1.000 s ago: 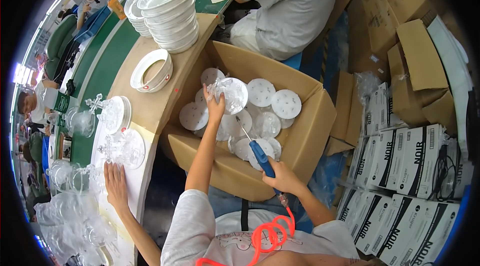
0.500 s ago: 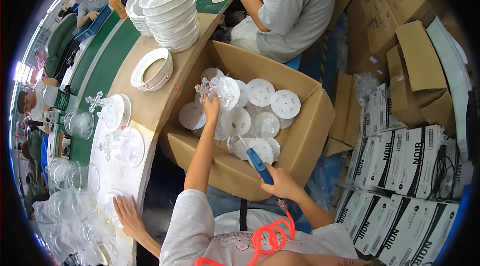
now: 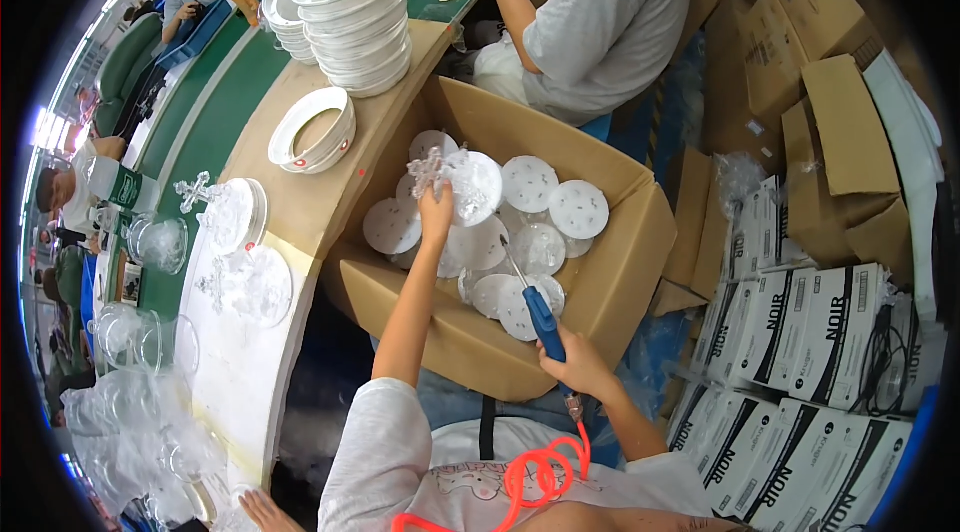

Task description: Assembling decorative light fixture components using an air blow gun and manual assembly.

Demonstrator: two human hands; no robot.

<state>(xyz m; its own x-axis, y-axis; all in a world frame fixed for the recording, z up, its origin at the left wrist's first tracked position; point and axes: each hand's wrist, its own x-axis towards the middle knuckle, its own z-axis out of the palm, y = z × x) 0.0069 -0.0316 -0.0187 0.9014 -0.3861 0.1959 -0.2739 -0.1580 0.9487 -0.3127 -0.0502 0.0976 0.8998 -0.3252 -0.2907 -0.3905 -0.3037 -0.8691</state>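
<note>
My left hand (image 3: 437, 212), fingers closed, grips a clear plastic ornament piece (image 3: 432, 168) that has a white round disc (image 3: 477, 188) on it. It holds the piece over an open cardboard box (image 3: 610, 297). Inside the box lie several similar white speckled discs (image 3: 579, 209) and clear parts. My right hand (image 3: 578, 364) is wrapped round a blue air blow gun (image 3: 543, 320). Its thin nozzle points up and left toward the held piece, apart from it. A red coiled hose (image 3: 530, 472) hangs from the gun's lower end.
Stacked white bowls (image 3: 355, 27) and a separate white ring-shaped dish (image 3: 312, 132) stand on the curved table to the left. Clear cross-topped pieces (image 3: 225, 212) lie nearer. A co-worker's hand (image 3: 262, 510) rests at the table's near end. Printed white cartons (image 3: 800, 332) are stacked at right.
The co-worker's hand at lower left has slid down toward the picture's edge. My blow gun has turned more upright. The view has shifted slightly.
</note>
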